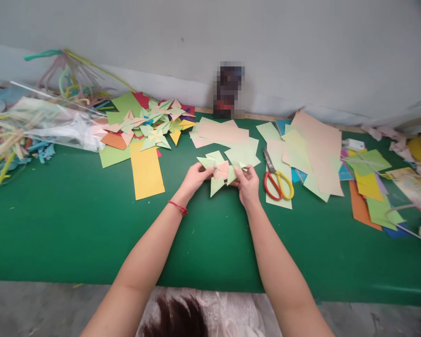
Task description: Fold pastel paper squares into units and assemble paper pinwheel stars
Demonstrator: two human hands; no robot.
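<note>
Over the middle of the green table, my left hand (195, 179) pinches a folded paper pinwheel (221, 170) with light green points and a pink centre. My right hand (248, 186) is closed on a light green folded point (231, 174) at the pinwheel's right side. I cannot tell whether that point is joined to the rest. Just right of my right hand lie scissors (278, 173) with one red and one yellow handle, on a pale green paper strip (275, 149). Loose pink and green sheets (241, 150) lie behind my hands.
Several finished folded stars (156, 136) are heaped at the back left, behind a yellow sheet (147, 171). Pipe cleaners and a clear plastic bag (61, 128) fill the far left. Large pale sheets (319, 150) and coloured papers (368, 187) cover the right. A blurred dark object (228, 89) stands against the wall.
</note>
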